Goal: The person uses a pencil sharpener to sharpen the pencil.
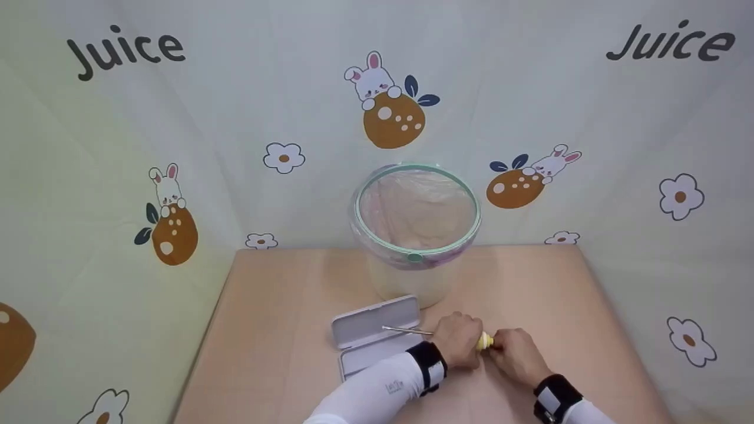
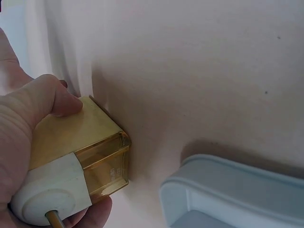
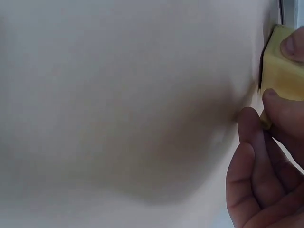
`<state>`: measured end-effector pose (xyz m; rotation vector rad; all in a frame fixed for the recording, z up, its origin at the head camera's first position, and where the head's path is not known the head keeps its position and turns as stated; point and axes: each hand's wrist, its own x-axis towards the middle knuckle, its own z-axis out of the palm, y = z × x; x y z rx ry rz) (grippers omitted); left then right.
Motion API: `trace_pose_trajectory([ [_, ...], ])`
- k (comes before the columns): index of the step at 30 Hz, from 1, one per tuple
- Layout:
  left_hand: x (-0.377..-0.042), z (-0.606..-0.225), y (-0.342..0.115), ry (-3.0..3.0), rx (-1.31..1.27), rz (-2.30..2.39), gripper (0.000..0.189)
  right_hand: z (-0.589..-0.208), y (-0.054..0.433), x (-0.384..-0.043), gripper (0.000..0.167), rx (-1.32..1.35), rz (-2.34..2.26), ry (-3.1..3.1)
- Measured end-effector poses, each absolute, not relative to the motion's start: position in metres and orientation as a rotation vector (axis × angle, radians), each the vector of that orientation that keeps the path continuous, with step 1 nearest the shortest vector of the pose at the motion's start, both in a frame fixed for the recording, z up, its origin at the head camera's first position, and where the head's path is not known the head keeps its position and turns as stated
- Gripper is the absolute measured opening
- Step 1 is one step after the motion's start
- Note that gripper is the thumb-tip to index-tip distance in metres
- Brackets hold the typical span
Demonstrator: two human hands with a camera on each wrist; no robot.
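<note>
My left hand (image 1: 458, 340) grips a boxy yellow pencil sharpener (image 2: 76, 133) with a see-through amber section and a white end. A slim pencil (image 1: 406, 330) sticks out of that white end, pointing left over the open case. On the sharpener's other side, my right hand (image 1: 521, 353) pinches a small yellow crank knob (image 3: 266, 119) between thumb and fingertip. Most of the sharpener is hidden by the left hand in the head view. Just left of it lies a grey pencil case (image 1: 377, 318), its lid raised.
Behind the case stands a round bin (image 1: 412, 282) with a green rim and a clear plastic liner. The peach-coloured tabletop (image 1: 283, 306) meets printed cloth walls (image 1: 283, 106) at the back and sides.
</note>
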<state>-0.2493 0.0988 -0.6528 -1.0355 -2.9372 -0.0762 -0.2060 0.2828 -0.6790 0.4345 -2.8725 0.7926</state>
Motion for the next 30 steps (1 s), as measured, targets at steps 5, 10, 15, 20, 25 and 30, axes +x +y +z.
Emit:
trace_pose_trajectory([
  [5, -0.248, -0.655, 0.101, -2.95, -1.023, -0.053, 0.04, -0.677, 0.283, -0.2, 0.022, 0.558, 0.802, -2.87],
  [10, -0.247, -0.657, 0.102, -2.955, -1.012, -0.062, 0.042, -0.669, 0.285, -0.197, 0.022, 0.743, 0.83, -2.881],
  [15, -0.248, -0.654, 0.101, -2.923, -1.002, -0.097, 0.041, -0.654, 0.284, -0.198, 0.026, 0.844, 0.832, -2.93],
  [20, -0.248, -0.653, 0.1, -2.902, -0.999, -0.135, 0.044, -0.636, 0.283, -0.198, 0.025, 0.893, 0.801, -2.982],
  [25, -0.247, -0.654, 0.1, -2.895, -1.03, -0.107, 0.043, -0.619, 0.283, -0.192, 0.028, 0.966, 0.759, -2.964],
  [30, -0.247, -0.652, 0.099, -2.909, -1.042, -0.117, 0.041, -0.6, 0.284, -0.194, 0.029, 0.989, 0.69, -2.91],
])
